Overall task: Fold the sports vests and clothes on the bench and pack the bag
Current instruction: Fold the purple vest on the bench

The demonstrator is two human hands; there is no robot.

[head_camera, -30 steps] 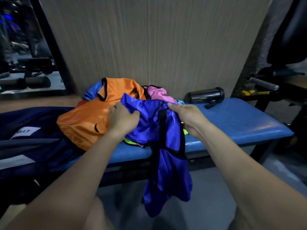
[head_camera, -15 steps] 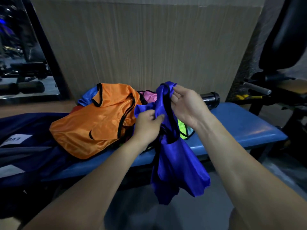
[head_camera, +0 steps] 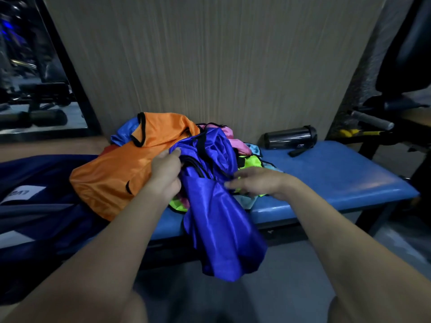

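A blue-purple sports vest (head_camera: 217, 220) with black trim hangs over the front edge of the blue bench (head_camera: 326, 180). My left hand (head_camera: 166, 173) grips its upper part near the black straps. My right hand (head_camera: 258, 183) lies beside the vest's right edge with fingers stretched toward it, blurred, holding nothing. Behind them sits a pile of vests: an orange vest (head_camera: 126, 173) on the left, pink vest (head_camera: 235, 141) and neon yellow vest (head_camera: 250, 164) partly covered. A dark navy bag (head_camera: 39, 206) lies at the bench's left end.
A dark bottle (head_camera: 290, 137) lies on its side at the back of the bench, right of the pile. A wood-grain wall panel stands right behind the bench. Gym equipment with a grey handle (head_camera: 370, 120) crowds the right side. Grey floor lies below.
The vest, held up at chest height half a second ago, has come down onto the pile. My right hand let go of its top and dropped to its right side.
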